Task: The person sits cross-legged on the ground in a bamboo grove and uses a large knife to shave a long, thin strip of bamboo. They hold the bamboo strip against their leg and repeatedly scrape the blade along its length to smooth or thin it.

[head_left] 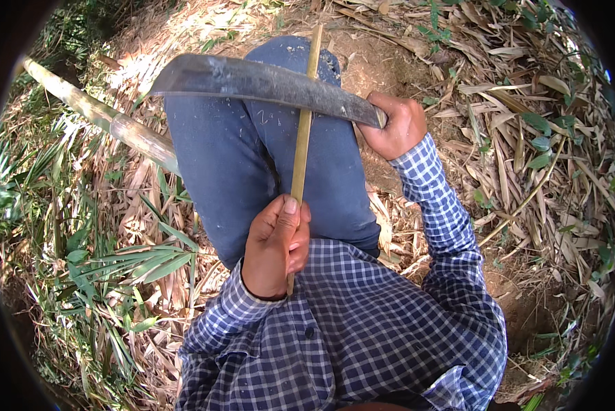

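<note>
My left hand (277, 240) is closed around the lower part of a thin split bamboo strip (300, 159), thumb on top. The strip runs up and away from me, above my thighs, its far end past my knees. Closed too, my right hand (398, 125) grips a machete (259, 83) at the handle end; most of the handle is hidden in the fist. The broad dark blade lies crosswise over the strip's upper part, its wide tip pointing left. Whether the blade touches the strip or cuts into it, I cannot tell.
A thick bamboo pole (102, 113) slants from the upper left to beside my leg. Small pale shavings dot my blue trousers (215, 157). Dry leaves (506, 130) litter the ground, with bare soil (383, 68) beyond my knees. Green leaves (143, 264) grow at my left.
</note>
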A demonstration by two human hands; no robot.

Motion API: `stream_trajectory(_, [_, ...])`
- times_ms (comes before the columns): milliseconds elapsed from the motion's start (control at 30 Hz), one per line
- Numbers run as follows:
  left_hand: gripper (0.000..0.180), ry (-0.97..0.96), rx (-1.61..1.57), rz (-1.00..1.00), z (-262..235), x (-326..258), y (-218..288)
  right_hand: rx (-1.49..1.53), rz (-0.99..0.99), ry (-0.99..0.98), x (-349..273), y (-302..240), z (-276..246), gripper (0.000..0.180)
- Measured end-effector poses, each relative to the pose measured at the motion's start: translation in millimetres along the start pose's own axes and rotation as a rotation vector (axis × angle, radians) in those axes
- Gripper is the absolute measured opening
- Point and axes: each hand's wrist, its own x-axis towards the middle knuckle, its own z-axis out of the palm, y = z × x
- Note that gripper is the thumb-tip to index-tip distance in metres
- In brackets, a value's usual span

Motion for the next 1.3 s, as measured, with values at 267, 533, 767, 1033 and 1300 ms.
stream_trajectory(267, [0.032, 0.025, 0.008, -0.025, 0.4, -3.5, -0.3, -0.029, 0.081, -0.098, 4.9, -0.2, -2.1, 0.026])
stream_trajectory(533, [0.031, 0.037, -0.006, -0.039, 1.1, -7.0, 0.4, -0.082, 0.099, -0.112, 4.7, 0.8, -1.1, 0.025])
stream_trajectory(767, [0.032, 0.038, 0.011, -0.044, -0.8, -9.5, -0.8, -0.060, 0.031, -0.065, 7.5, -3.9, -2.3, 0.024])
stream_trajectory(1033, [0.033, 0.060, 0.019, -0.045, 2.3, -10.2, -0.6, -0.051, -0.044, 0.001, 2.3, -8.1, 1.3, 0.024])
stream_trajectory(1300, [0.032, 0.051, -0.015, -0.051, 0.5, -11.6, -2.9, -0.038, -0.046, 0.001, 3.1, -12.1, -0.5, 0.027])
